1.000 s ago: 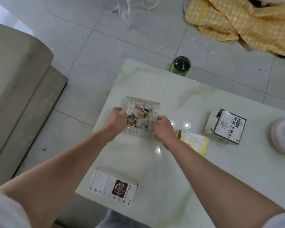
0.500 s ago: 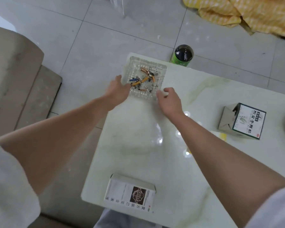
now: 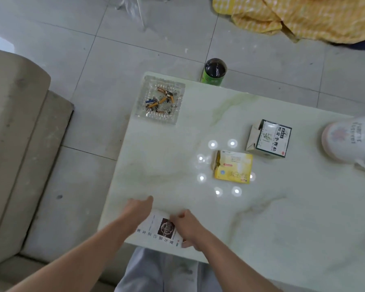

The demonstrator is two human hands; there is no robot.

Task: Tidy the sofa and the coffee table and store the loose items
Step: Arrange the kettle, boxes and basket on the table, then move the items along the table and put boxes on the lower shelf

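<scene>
On the pale marble coffee table (image 3: 261,218) a flat white box with a brown picture (image 3: 159,229) lies at the near edge. My left hand (image 3: 138,208) rests on its left end and my right hand (image 3: 187,225) grips its right end. A glass ashtray (image 3: 160,100) with cigarette butts sits alone at the table's far left corner. A yellow box (image 3: 233,167) lies in the middle, with a green-and-white carton (image 3: 270,139) just beyond it.
A beige sofa (image 3: 15,144) stands to the left across a strip of tiled floor. A green can (image 3: 214,71) stands on the floor behind the table. Yellow checked fabric (image 3: 304,15) lies on the floor at the back. A white mug (image 3: 350,140) lies at the right.
Both hands pushed the ashtray to the far left corner, let go of it, and came back to the white box at the near edge.
</scene>
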